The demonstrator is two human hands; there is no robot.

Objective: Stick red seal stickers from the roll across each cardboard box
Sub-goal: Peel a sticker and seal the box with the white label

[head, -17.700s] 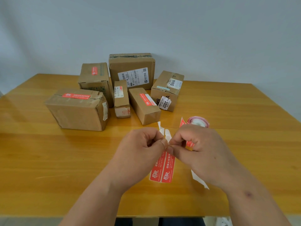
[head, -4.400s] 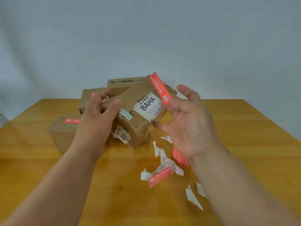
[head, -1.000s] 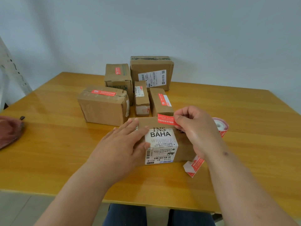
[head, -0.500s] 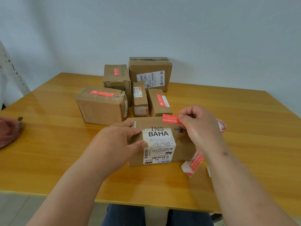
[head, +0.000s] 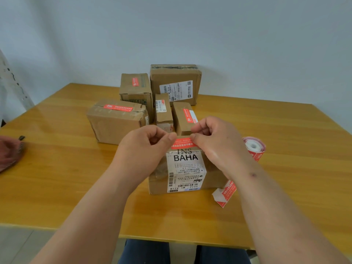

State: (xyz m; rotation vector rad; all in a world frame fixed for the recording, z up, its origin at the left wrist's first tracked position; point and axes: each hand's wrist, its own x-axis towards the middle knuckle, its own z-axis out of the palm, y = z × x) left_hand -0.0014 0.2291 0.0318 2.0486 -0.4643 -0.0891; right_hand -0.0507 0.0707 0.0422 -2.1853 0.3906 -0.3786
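Note:
A cardboard box with a white "INS BAHA" label (head: pixel 185 168) lies on the wooden table (head: pixel 76 168) in front of me. A red seal sticker (head: pixel 182 143) lies across its far top edge. My left hand (head: pixel 146 147) pinches the sticker's left end and my right hand (head: pixel 213 138) pinches its right end, thumbs on the box. The sticker roll (head: pixel 254 147) stands to the right of the box. A peeled strip of stickers with backing paper (head: pixel 224 193) lies by the box's near right corner.
Behind stand several more boxes: a wide one with a red sticker (head: pixel 116 119), a tall one with a red sticker (head: pixel 136 88), a large one against the wall (head: pixel 176 82), and two narrow ones (head: pixel 163 111) (head: pixel 183 119). A reddish cloth (head: pixel 9 151) lies at the left edge.
My left hand left the box's front face and rose to the sticker's left end. The sticker has shifted left and now lies flat over the box's top edge between both hands.

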